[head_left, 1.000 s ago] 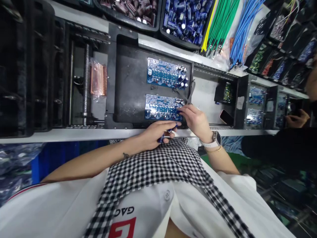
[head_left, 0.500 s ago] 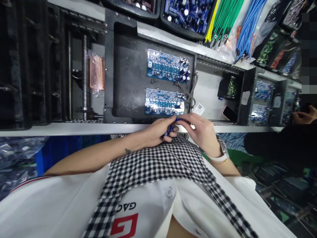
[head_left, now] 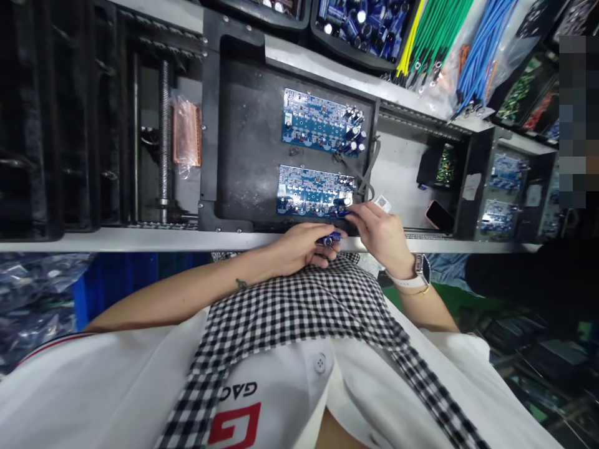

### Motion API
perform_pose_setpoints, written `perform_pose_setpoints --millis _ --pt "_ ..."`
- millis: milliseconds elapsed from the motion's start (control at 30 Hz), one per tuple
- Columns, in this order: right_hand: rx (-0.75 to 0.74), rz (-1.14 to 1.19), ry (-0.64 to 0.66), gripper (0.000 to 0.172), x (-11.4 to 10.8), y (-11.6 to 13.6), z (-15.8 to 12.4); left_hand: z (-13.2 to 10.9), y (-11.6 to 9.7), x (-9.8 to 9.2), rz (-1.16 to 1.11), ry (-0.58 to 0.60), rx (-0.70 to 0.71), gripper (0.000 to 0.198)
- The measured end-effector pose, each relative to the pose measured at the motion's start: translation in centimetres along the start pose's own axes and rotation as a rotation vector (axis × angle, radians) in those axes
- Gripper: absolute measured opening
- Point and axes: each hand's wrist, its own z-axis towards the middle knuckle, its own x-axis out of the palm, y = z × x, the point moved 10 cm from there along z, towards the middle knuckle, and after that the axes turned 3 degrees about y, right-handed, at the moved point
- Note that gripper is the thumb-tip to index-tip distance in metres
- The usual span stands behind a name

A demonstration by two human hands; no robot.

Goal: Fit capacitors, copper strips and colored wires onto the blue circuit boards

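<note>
My left hand [head_left: 299, 246] is curled near the bench's front edge, closed round several small blue capacitors [head_left: 329, 238]. Just to its right, my right hand [head_left: 380, 232] pinches one blue capacitor [head_left: 343, 206] at the right end of the near blue circuit board [head_left: 312, 191]. A white watch sits on that wrist. A second blue circuit board [head_left: 318, 122] lies further back on the same black carrier tray [head_left: 248, 149]; it has blue capacitors standing at its right end.
Bins of blue capacitors [head_left: 360, 19], green wires [head_left: 430, 37] and blue wires [head_left: 482, 43] line the back shelf. A bagged copper part [head_left: 186, 134] lies left of the tray. A phone [head_left: 438, 216] and another carrier with boards [head_left: 503, 193] sit to the right.
My right hand left my left hand, where it had been picking a capacitor, and moved forward to the right end of the near board. The view shifted slightly.
</note>
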Motion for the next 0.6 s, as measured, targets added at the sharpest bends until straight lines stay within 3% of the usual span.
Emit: perform_pose_setpoints --millis 333,467,600 --pt "-0.104 -0.042 -0.029 0.026 0.5 0.8 -0.2 0.3 -0.3 0.5 0.023 0.030 0.004 0.023" --pt "-0.032 0.193 -0.112 0.031 -1.2 0.8 -1.0 0.1 -0.2 0.7 0.037 0.025 -0.009 0.027" --pt "0.023 0.378 -0.118 0.027 -2.5 1.0 -1.8 0.1 -0.5 2.0 -0.005 0.103 0.016 0.026"
